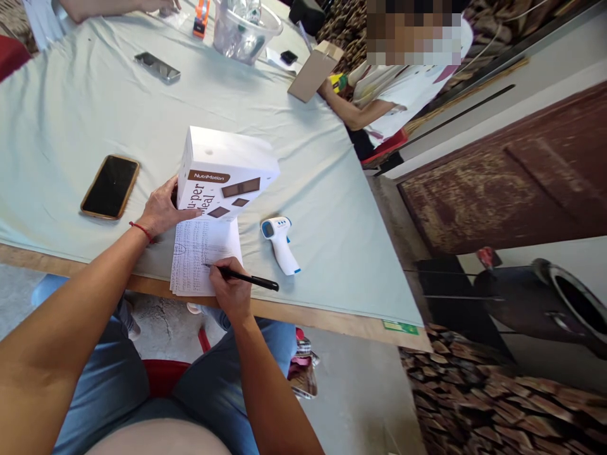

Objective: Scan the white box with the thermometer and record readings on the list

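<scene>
My left hand (164, 210) grips the lower left edge of a white box (239, 155) printed "NutriMotion", its thumb across the front face and its other fingers partly hidden behind the side. The box stands at the far end of a sheet of paper (207, 249) covered with rows of handwriting. In my right hand (233, 287) is a black pen (253, 279), its tip at the paper's written lines. A white and blue infrared thermometer (281, 243) lies just right of the paper. Left of my left hand rests a smartphone in a brown case (110, 186).
On the pale green tablecloth (85, 107) lie another phone (157, 67), an orange item (201, 19) and a clear plastic basin (275, 26). A person at the right (403, 95) holds a brown carton (315, 71). Another person's hand shows at top left. Firewood (512, 404) is stacked at lower right.
</scene>
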`<state>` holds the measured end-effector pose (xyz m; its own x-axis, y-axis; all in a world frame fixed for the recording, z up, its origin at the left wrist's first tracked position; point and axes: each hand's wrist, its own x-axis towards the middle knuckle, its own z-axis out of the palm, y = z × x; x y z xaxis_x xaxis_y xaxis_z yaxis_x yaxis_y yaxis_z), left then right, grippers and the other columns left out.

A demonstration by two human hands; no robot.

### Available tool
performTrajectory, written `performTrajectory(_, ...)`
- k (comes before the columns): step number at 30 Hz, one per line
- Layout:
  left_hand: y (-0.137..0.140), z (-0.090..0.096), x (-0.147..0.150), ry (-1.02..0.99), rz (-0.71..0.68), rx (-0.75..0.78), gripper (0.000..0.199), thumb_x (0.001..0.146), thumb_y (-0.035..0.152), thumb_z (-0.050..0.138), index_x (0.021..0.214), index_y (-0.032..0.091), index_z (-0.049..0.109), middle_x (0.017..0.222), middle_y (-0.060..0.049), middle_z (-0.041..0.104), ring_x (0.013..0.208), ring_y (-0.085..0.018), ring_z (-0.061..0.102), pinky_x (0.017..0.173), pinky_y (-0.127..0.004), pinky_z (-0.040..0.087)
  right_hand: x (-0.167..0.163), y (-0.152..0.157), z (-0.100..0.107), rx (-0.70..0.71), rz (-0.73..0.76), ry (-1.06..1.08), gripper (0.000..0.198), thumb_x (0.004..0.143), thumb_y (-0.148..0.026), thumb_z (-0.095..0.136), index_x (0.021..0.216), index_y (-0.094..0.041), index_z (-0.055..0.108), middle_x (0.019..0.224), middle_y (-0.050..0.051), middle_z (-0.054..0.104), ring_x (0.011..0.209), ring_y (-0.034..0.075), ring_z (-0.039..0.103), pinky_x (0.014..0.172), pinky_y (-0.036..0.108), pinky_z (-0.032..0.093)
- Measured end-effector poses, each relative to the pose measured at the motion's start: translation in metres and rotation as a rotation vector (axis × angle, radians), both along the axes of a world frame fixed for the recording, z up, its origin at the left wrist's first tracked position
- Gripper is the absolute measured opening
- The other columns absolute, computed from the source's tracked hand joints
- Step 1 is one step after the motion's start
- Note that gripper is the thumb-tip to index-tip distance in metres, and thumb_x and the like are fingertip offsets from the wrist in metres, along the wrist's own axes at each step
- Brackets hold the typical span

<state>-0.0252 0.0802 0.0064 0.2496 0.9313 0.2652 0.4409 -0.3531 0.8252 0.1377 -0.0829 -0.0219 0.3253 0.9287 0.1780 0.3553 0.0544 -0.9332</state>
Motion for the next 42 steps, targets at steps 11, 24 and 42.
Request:
performTrajectory(11,0.0004,0.0002,-0.0001,0.011,0.012,-0.005,0.064,0.061,0.039,0.085,0.118,0.022,0.06,0.111,-0.006,0.07,0.104,-0.029,0.066,0.092,-0.044,0.054,-0.001,-0.0017,-0.0006,0.003,-0.063,0.037,0.007,0.071,-0.03,0.057,0.07,-0.023,0.056,0.058,-0.005,0.054,0.056,0.013,0.049,0.056,0.027,0.043)
performTrajectory(24,0.0005,-0.0001,0.0004,0.007,0.011,0.0,0.067,0.061,0.039,0.085,0.121,0.022,0.059,0.114,-0.006,0.07,0.106,-0.028,0.066,0.092,-0.043,0.054,-0.0008,-0.0009,0.001,-0.004,-0.046,0.023,0.007,0.071,-0.029,0.056,0.069,-0.023,0.055,0.056,-0.006,0.052,0.055,0.012,0.047,0.056,0.027,0.041)
performTrajectory(42,0.0,0.0003,0.0017,0.016,0.018,0.0,0.068,0.062,0.036,0.084,0.123,0.017,0.058,0.114,-0.007,0.069,0.106,-0.026,0.065,0.092,-0.041,0.053,-0.0016,-0.0016,0.0027,-0.032,-0.082,0.061,0.01,0.071,-0.032,0.056,0.068,-0.022,0.055,0.058,-0.005,0.052,0.058,0.013,0.049,0.06,0.028,0.043)
